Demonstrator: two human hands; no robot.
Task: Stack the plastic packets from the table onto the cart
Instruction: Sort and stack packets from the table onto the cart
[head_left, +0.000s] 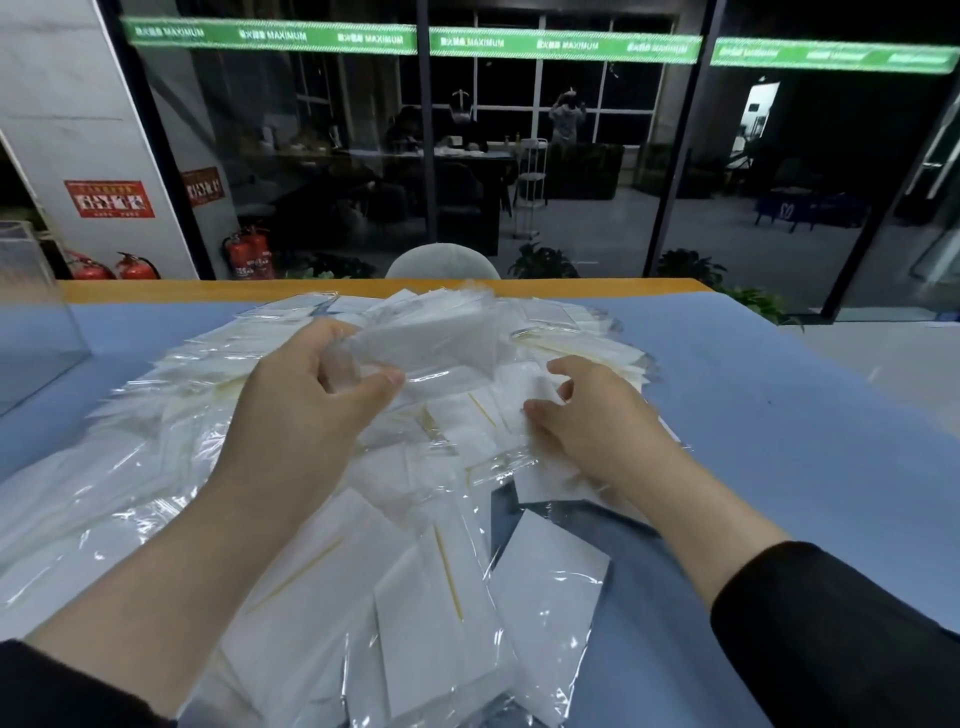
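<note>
The left hand (306, 395) is holding a gathered bunch of packets (431, 338) above the bench (779, 405); the right hand (587, 415) is seemingly pinching another from the heap (363, 519). Next comes carrying them to the unseen cart.

Packet heap (395, 519) spread across counter (779, 415), frame centre; one packet (431, 338) held above it; fire extinguishers (249, 252) placed behind, upper left.
</note>
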